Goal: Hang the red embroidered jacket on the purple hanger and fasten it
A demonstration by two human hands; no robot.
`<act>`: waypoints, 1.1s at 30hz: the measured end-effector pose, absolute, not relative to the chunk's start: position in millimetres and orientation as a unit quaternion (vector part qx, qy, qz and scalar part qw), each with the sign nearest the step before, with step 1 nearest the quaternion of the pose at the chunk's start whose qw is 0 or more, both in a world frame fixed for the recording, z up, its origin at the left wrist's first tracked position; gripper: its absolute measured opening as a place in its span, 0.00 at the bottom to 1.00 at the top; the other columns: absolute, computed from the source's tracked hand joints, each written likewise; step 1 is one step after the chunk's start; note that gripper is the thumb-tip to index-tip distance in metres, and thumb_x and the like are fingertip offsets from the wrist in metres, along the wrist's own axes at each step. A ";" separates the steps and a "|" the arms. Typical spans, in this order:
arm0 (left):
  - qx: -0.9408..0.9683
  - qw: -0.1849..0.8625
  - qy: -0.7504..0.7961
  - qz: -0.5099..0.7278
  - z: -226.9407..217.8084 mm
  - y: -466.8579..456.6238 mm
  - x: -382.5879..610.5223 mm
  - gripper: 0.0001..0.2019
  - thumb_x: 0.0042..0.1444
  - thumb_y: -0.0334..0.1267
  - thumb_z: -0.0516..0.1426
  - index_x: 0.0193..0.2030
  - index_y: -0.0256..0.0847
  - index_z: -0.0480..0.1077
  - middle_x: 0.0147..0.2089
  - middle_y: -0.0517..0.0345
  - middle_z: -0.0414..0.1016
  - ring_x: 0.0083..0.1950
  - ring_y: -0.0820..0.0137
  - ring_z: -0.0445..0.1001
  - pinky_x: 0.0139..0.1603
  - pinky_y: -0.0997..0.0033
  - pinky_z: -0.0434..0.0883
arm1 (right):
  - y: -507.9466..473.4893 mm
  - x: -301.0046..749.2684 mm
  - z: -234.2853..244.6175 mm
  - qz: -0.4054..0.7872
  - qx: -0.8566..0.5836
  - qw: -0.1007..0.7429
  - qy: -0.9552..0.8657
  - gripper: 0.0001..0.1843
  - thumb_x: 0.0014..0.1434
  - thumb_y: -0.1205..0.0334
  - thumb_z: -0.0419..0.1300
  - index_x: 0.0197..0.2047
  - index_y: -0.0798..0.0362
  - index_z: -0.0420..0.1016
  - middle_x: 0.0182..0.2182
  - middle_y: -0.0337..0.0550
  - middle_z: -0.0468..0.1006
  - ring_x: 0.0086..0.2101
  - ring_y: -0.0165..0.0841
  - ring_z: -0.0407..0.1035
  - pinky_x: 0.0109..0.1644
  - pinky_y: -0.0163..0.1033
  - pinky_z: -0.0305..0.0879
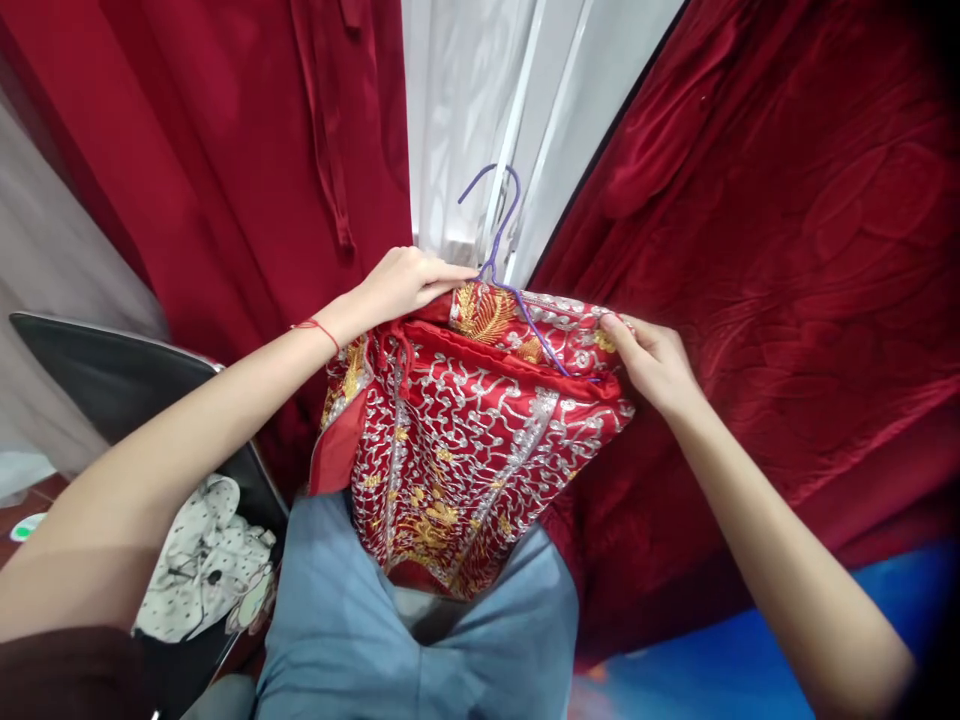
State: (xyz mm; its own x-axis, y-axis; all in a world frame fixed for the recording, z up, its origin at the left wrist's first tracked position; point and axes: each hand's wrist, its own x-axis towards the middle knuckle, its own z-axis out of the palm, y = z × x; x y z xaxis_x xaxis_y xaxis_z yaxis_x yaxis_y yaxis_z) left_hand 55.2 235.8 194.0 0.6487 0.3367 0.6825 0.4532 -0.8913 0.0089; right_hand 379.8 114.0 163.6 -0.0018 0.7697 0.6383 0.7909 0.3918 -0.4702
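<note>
A red garment (450, 450) with silver and gold embroidery hangs in front of my lap, its lower part between my knees. A purple wire hanger (516, 190) sits in its top, the hook standing free above the cloth. My left hand (409, 280) pinches the garment's top edge beside the hanger's neck, index finger stretched toward the wire. At the right end of that edge, my right hand (652, 360) grips the cloth with the thumb on the near side. Part of the hanger's lower wire is hidden inside the fabric.
Red drapes (247, 150) hang on the left, and embossed red velvet (810, 260) covers the right. White panels (472, 100) stand between them. Beside my left leg, a black chair (150, 390) holds a white dotted cloth item (206, 560). A blue surface (697, 660) lies at lower right.
</note>
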 end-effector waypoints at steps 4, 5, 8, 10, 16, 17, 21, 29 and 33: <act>-0.898 0.135 -0.254 -0.333 187.7 238.7 55.6 0.20 0.66 0.42 0.50 0.62 0.45 0.69 0.43 0.52 0.82 0.44 0.66 0.80 0.50 0.64 0.72 | 97.5 392.1 164.1 -0.046 -0.565 0.454 -0.687 0.29 0.62 0.33 0.49 0.25 0.50 0.67 0.21 0.39 0.66 0.27 0.33 0.61 0.30 0.37 0.55; -0.893 0.143 -0.271 -0.329 186.0 238.6 56.5 0.21 0.67 0.42 0.49 0.64 0.43 0.68 0.42 0.50 0.81 0.42 0.65 0.79 0.49 0.63 0.72 | 94.5 394.3 164.2 -0.053 -0.571 0.460 -0.678 0.29 0.62 0.34 0.49 0.24 0.50 0.64 0.21 0.38 0.65 0.26 0.32 0.60 0.29 0.37 0.53; -0.880 0.140 -0.314 -0.328 181.9 234.8 63.5 0.22 0.67 0.41 0.48 0.64 0.38 0.67 0.41 0.47 0.80 0.41 0.64 0.78 0.49 0.63 0.71 | 90.6 397.7 163.5 -0.089 -0.588 0.487 -0.640 0.29 0.64 0.35 0.48 0.22 0.49 0.56 0.20 0.37 0.60 0.24 0.31 0.55 0.29 0.37 0.51; -0.867 0.121 -0.347 -0.337 180.1 229.3 72.3 0.21 0.66 0.42 0.48 0.60 0.37 0.69 0.41 0.47 0.79 0.43 0.63 0.77 0.51 0.61 0.70 | 93.5 397.5 161.9 -0.122 -0.597 0.489 -0.624 0.29 0.65 0.37 0.46 0.22 0.48 0.53 0.20 0.37 0.59 0.24 0.31 0.55 0.30 0.38 0.52; -0.809 0.009 -0.456 -0.369 174.8 210.0 102.3 0.28 0.54 0.55 0.59 0.54 0.36 0.70 0.46 0.44 0.77 0.50 0.55 0.74 0.52 0.58 0.69 | 118.2 395.7 154.2 -0.186 -0.649 0.386 -0.629 0.23 0.68 0.46 0.44 0.26 0.49 0.62 0.25 0.45 0.68 0.29 0.36 0.62 0.37 0.41 0.58; -0.801 -0.006 -0.469 -0.371 174.2 207.5 105.9 0.28 0.52 0.57 0.59 0.53 0.36 0.71 0.47 0.44 0.76 0.50 0.54 0.73 0.52 0.58 0.69 | 121.7 394.9 153.4 -0.193 -0.665 0.360 -0.625 0.22 0.68 0.48 0.45 0.27 0.50 0.64 0.28 0.48 0.70 0.31 0.37 0.63 0.38 0.41 0.59; -0.766 -0.048 -0.525 -0.367 173.8 199.5 115.3 0.27 0.52 0.62 0.56 0.44 0.38 0.75 0.44 0.46 0.77 0.50 0.55 0.74 0.52 0.59 0.69 | 127.3 385.3 153.3 -0.210 -0.703 0.320 -0.599 0.17 0.63 0.49 0.54 0.34 0.54 0.72 0.39 0.56 0.73 0.36 0.41 0.67 0.41 0.43 0.61; -0.709 -0.019 -0.595 -0.378 165.6 190.9 123.0 0.32 0.50 0.63 0.59 0.49 0.37 0.73 0.49 0.37 0.76 0.55 0.47 0.72 0.52 0.53 0.68 | 128.6 353.8 172.4 0.187 -0.569 0.244 -0.763 0.27 0.51 0.34 0.61 0.28 0.53 0.73 0.22 0.37 0.71 0.27 0.30 0.63 0.33 0.36 0.61; -0.691 -0.011 -0.598 -0.405 163.3 190.6 122.6 0.35 0.44 0.66 0.62 0.48 0.35 0.74 0.46 0.35 0.77 0.52 0.44 0.74 0.49 0.49 0.69 | 140.0 318.9 187.0 0.221 -0.604 0.133 -0.754 0.29 0.44 0.32 0.66 0.23 0.53 0.73 0.17 0.36 0.69 0.21 0.28 0.60 0.29 0.37 0.60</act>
